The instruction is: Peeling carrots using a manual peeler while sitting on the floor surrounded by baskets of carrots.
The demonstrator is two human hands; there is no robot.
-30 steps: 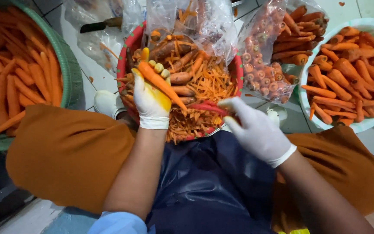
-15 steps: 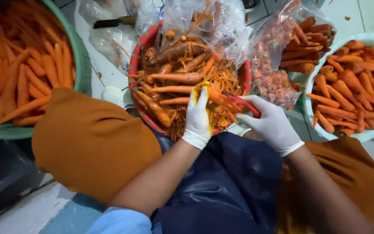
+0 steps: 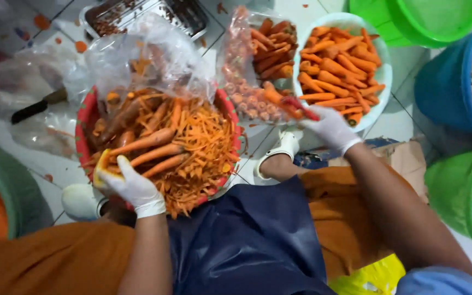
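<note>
The biggest risk sits in the red basin (image 3: 86,117), which is heaped past its rim with unpeeled carrots (image 3: 148,147) and a mound of orange peelings (image 3: 203,147). It rests close to the person's knees, and the left hand (image 3: 132,188) presses in at its near edge, so a nudge there could tip shavings or a carrot over the side onto the tiled floor (image 3: 263,139). A smaller risk is at the right hand (image 3: 329,128): it reaches out over the gap towards the pale bowl of peeled carrots (image 3: 337,65), gripping a red-handled peeler (image 3: 299,109), and the blade end lies against the clear bag of carrots (image 3: 258,71), which could snag or tear.

The left hand's gloved fingers are curled, closed around something yellow, possibly a scrap of peel or a cloth; the view is too blurred to say. The right hand's fingers are clamped on the peeler's handle.

The carrots in the basin are long, dull and brown-streaked, lying mostly across it, just ahead of the left hand. The peeled ones in the pale bowl are brighter, clean orange, piled loosely, just beyond the right hand.
</note>
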